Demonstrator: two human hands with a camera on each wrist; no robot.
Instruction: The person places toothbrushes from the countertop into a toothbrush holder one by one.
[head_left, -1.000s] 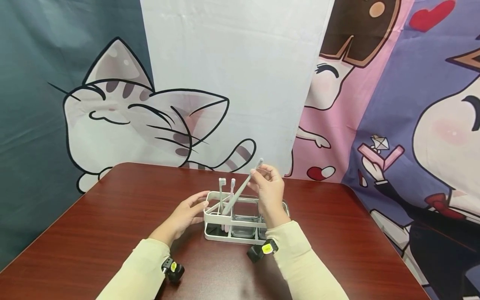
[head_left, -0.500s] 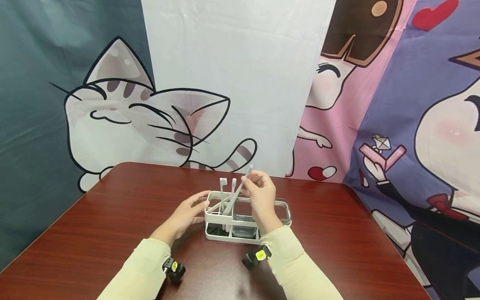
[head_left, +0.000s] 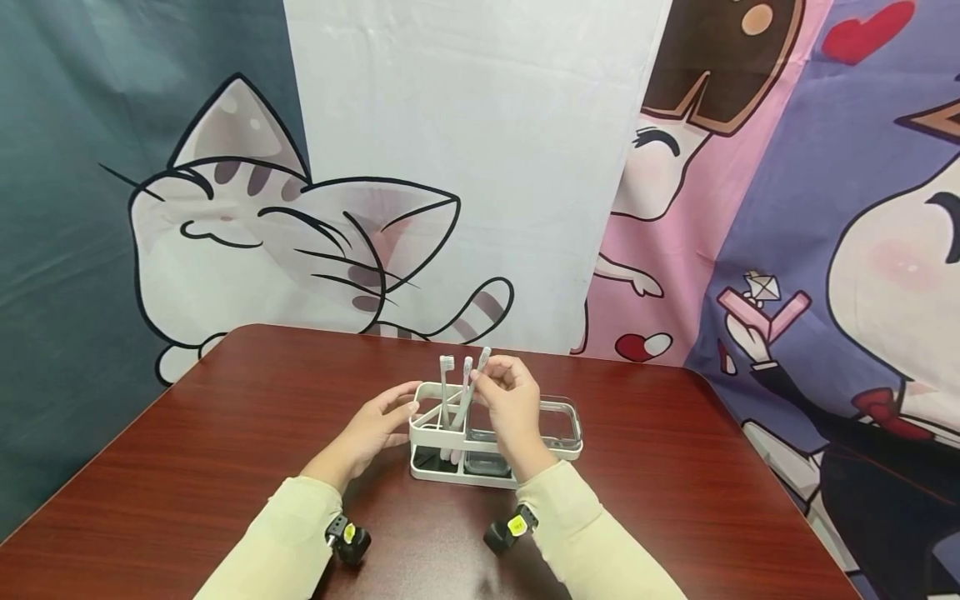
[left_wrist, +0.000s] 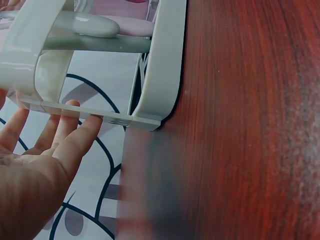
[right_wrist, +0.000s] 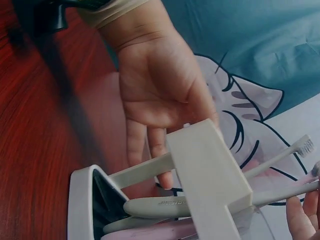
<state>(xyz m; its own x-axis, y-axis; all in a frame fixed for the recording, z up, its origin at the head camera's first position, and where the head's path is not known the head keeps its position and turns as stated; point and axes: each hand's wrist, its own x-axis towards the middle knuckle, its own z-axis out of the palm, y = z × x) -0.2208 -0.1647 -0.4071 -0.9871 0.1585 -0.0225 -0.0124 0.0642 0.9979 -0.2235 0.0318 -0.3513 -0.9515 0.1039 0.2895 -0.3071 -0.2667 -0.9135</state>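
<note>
A white toothbrush holder [head_left: 435, 436] stands on the table in the head view. My left hand [head_left: 371, 429] rests against its left end, the fingertips touching the side post in the left wrist view. Between thumb and fingers, my right hand [head_left: 514, 408] pinches a grey toothbrush [right_wrist: 155, 207] near its bristle head. That toothbrush leans to the right, its handle inside the left part of the holder. Two more toothbrushes, one grey-green [head_left: 444, 383] and one pink [head_left: 467, 371], stand in the same part, bristles up. The right hand hides some of the holder's middle.
Clear cups [head_left: 561, 423] sit in the holder's middle and right parts. A dark red wooden table [head_left: 225, 450] lies beneath. Cloth with cartoon figures [head_left: 480, 167] hangs right behind its far edge. Each wrist carries a black camera [head_left: 348, 542].
My right hand has moved left and down with the grey toothbrush, which has gone deeper into the holder and stands more upright. The left hand has stayed in place.
</note>
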